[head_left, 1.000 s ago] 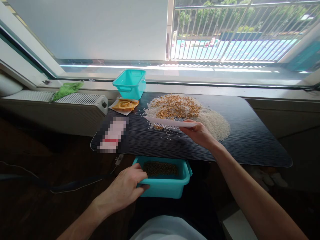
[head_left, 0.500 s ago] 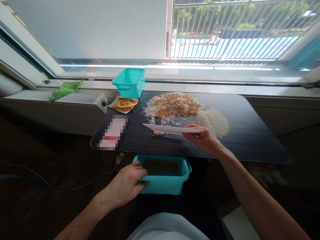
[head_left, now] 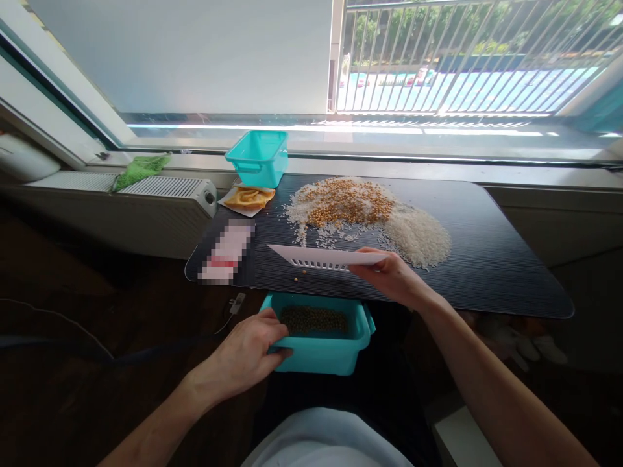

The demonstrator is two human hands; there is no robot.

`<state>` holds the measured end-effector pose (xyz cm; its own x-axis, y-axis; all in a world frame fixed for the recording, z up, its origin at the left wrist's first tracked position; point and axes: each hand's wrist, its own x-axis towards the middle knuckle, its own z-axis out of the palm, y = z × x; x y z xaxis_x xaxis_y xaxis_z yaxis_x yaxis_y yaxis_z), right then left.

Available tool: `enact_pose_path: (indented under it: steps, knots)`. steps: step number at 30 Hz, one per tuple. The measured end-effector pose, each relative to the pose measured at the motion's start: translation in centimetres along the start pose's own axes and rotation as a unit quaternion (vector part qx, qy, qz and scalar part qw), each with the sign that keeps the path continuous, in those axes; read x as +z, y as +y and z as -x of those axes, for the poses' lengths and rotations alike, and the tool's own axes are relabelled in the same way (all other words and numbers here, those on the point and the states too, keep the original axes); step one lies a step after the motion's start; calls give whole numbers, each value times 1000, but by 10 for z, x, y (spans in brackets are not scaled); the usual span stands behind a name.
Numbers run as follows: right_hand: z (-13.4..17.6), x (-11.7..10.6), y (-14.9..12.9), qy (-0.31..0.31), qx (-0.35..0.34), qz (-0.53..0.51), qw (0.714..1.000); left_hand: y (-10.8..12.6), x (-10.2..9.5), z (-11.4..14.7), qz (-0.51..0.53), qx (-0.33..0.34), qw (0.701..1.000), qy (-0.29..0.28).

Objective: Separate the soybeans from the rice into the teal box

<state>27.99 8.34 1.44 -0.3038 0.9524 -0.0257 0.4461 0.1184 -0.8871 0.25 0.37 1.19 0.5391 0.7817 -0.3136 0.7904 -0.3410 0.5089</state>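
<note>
My left hand is closed around the left rim of a turquoise plastic bin, just below the table's front edge. A layer of brownish dried peas covers the bin's bottom. Between the thumb and fingers of my right hand is a thin white slotted plate, tilted above the front of the table. Its slots face me, and its left tip sticks out over the tabletop. Two loose yellow peas lie under it. Behind it spreads a heap of white rice mixed with yellow peas.
A second turquoise bin stands at the table's back left corner. In front of it are a yellow folded item on white paper and a blurred-out phone-shaped object. A green cloth lies on the radiator.
The white slotted plate has come slightly toward me and left. The small cluster of yellow peas beneath it has shrunk to a couple. My left hand still grips the bin.
</note>
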Motion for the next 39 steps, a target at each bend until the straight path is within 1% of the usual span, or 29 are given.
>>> enact_pose_path:
  steps: [3,6,8,12,16,21,27,31,34,37,39]
  knots:
    - [0,4,-3,-29,2,-15,999,-2,0,3,4,-7,1000,2]
    - [1,2,-1,-52,3,-23,998,-3,-1,5,-9,-9,1000,-3]
    - [-1,1,2,-26,-8,-21,999,-3,-1,5,-17,-7,1000,-3]
    - [-12,3,4,66,-14,-1,998,-4,-2,5,-23,-9,1000,5]
    - [-22,6,-1,88,-9,31,996,-5,-2,6,-27,-11,1000,11]
    - [-24,6,-3,107,-6,68,992,-5,-3,7,-27,-12,1000,10]
    - [-17,2,-5,71,-7,64,995,-8,-3,6,-22,-7,1000,10]
    - [-16,3,-7,76,-12,38,996,-8,-2,5,-23,-16,1000,6]
    - [-20,8,-3,66,-3,29,997,-6,-3,5,-22,-19,1000,7]
    - [-22,15,0,41,-2,12,999,-5,-6,6,-25,-24,999,3]
    - [-19,16,0,12,-10,-9,1000,-5,-7,7,-21,-30,999,3]
